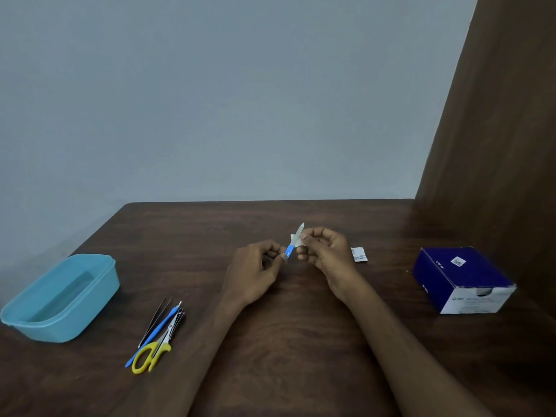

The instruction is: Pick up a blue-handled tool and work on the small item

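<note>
A blue tub (60, 296) sat at the left of the dark wooden table (270, 341). Just to its right lay a small pile of tools: tweezers (155, 322), a blue-handled blade (156, 334) and yellow-handled scissors (152, 355), touching one another. At the middle of the table, held above its surface, the left hand (255, 270) pinched the blue handle of a scalpel (294, 242) between curled fingers (272, 252), its pale tip pointing up and away. The right hand (323, 251) met it from the other side, fingers curled and clamped on a white wipe (296, 239) wrapped about the blade. Just beyond that hand a small white sachet (359, 254) lay flat on the table. Farther right, well apart, stood a dark blue box (461, 279) with a white end, near a brown panel (496, 130).
</note>
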`<state>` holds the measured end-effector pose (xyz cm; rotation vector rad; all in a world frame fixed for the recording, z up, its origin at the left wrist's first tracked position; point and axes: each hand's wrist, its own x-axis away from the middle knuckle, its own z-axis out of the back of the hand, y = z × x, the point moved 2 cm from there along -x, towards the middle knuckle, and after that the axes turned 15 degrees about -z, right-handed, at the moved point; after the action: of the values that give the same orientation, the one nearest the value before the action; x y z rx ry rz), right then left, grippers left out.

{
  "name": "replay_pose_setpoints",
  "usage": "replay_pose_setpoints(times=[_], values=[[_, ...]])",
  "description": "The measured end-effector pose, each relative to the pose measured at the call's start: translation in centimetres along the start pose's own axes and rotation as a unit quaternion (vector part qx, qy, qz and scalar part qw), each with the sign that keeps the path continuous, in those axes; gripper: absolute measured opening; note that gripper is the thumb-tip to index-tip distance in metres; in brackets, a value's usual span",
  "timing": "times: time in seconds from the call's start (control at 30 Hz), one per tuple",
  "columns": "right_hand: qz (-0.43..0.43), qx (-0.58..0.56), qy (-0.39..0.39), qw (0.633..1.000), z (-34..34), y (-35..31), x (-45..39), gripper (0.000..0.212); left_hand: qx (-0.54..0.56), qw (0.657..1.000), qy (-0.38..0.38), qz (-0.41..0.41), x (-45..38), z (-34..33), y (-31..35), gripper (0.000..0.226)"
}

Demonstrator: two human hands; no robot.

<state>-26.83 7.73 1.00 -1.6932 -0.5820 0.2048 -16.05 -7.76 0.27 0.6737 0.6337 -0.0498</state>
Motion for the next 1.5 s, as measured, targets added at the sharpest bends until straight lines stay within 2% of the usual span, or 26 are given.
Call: replay_pose_setpoints(times=[0.2, 0.27, 0.43, 0.6, 0.7, 0.83, 0.93, 1.37, 1.5], values=[[0.006, -0.103, 0.038, 0.994, 0.4, -0.5, -0.3, 0.008, -0.013, 1.000, -0.009, 0.001, -0.1, -0.1, 0.0, 0.005], [0.005, -0.081, 0.038, 0.996, 0.3, -0.3, -0.3, 0.012, -0.012, 1.000, -0.002, 0.005, -0.1, -0.1, -0.1, 0.005], [0.037, 0.058, 0.027, 0.997, -0.1, -0.1, 0.1, 0.020, -0.016, 1.000, 0.000, 0.010, -0.2, -0.2, -0.1, 0.006], [0.067, -0.048, 0.087, 0.993, 0.2, -0.4, -0.4, 0.023, -0.032, 0.999, -0.023, 0.014, 0.2, 0.0, 0.1, 0.005], [0.055, -0.008, 0.119, 0.991, 0.6, 0.1, -0.8, 0.020, -0.014, 1.000, 0.009, 0.015, 0.0, 0.1, -0.1, 0.006], [0.066, 0.135, 0.101, 0.983, 0.3, 0.5, -0.4, 0.021, -0.008, 1.000, 0.002, 0.022, 0.0, 0.1, 0.1, 0.009], [0.092, 0.178, 0.100, 0.975, 0.0, 0.5, 0.1, 0.019, -0.018, 1.000, 0.000, 0.024, 0.1, 0.1, 0.4, 0.010], [0.077, 0.167, 0.091, 0.979, 0.1, 0.5, 0.8, 0.020, -0.009, 0.999, 0.013, 0.031, 0.2, 0.2, 0.4, 0.013], [0.059, 0.188, 0.055, 0.979, -0.6, 0.5, 0.9, 0.023, 0.002, 1.000, 0.015, 0.027, 0.3, 0.4, 0.7, 0.009]])
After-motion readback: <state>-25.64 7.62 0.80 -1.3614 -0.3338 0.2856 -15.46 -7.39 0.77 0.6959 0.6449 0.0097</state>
